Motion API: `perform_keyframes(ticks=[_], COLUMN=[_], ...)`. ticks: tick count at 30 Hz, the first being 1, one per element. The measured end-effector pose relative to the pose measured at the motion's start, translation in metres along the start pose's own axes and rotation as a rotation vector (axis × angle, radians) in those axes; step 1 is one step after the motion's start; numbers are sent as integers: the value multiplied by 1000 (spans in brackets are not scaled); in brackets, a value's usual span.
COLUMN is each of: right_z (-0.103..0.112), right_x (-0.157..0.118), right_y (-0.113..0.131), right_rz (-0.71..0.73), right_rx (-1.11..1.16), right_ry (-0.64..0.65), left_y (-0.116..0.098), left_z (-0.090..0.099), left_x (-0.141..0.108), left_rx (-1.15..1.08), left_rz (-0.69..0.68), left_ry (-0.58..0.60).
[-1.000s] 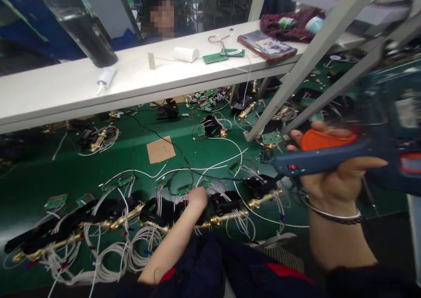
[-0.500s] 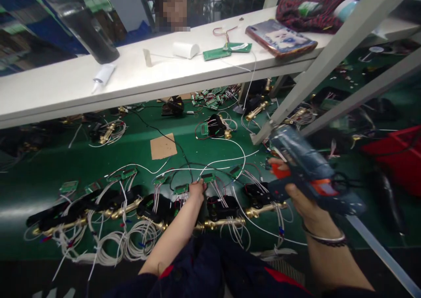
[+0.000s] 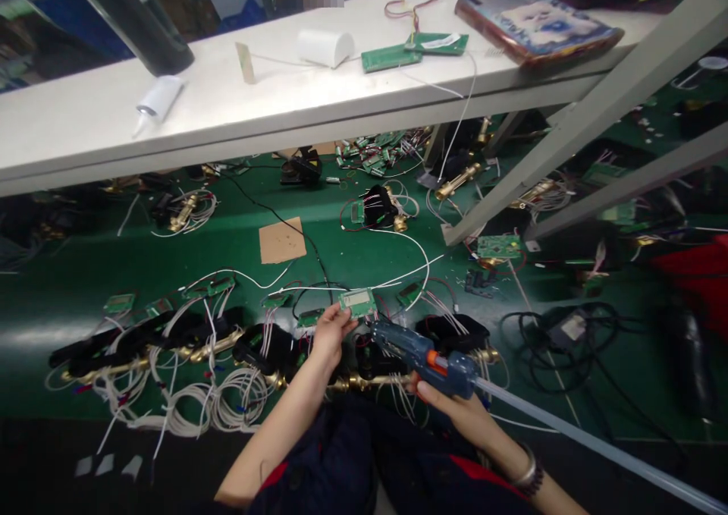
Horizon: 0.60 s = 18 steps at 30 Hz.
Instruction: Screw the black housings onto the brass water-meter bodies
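Note:
Pinched in my left hand [image 3: 331, 335] is a green circuit board [image 3: 358, 303] with a pale display, raised over the row of parts. My right hand [image 3: 444, 401] is wrapped round a blue glue gun [image 3: 426, 357] with orange details. A long translucent glue stick [image 3: 546, 418] sticks out of its back end. The gun's nozzle is close to the board's lower right edge; whether they touch I cannot tell. Below both hands lie black housings with brass pipe fittings [image 3: 364, 382], partly hidden by the gun and my arms.
Coiled white cables [image 3: 244, 405] lie at the front left. A white shelf [image 3: 227, 120] crosses above the green bench [image 3: 239, 219], bearing circuit boards, a tube and a box. A slanted metal post [image 3: 512, 170] stands right of a cardboard piece [image 3: 283, 240]. Black cord [image 3: 569, 333] lies at right.
My right hand has brought the glue gun left and down, beside the board. The board in my left hand is now lifted with its display facing up. The view has shifted slightly.

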State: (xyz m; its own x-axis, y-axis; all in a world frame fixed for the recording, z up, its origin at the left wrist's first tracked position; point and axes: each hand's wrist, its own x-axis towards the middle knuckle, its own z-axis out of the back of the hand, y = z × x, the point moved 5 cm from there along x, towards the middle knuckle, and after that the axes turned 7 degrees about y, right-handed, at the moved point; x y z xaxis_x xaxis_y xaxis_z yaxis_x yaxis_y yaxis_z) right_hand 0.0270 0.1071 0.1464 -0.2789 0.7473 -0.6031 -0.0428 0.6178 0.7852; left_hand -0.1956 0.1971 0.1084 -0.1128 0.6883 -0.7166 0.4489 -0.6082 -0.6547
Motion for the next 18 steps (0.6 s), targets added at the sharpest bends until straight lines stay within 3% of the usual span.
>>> perform_keyframes(ticks=[7,18], right_z=[0,1], right_x=[7,5], right_y=[2,0], right_rz=[118,90], right_rx=[-64,-55], right_ry=[-8,-78], left_y=[-2,-6], left_z=[-6,-9], left_x=[-4,-7], left_rx=[-21,-16], left_rz=[-11,-10], left_ry=[17,12])
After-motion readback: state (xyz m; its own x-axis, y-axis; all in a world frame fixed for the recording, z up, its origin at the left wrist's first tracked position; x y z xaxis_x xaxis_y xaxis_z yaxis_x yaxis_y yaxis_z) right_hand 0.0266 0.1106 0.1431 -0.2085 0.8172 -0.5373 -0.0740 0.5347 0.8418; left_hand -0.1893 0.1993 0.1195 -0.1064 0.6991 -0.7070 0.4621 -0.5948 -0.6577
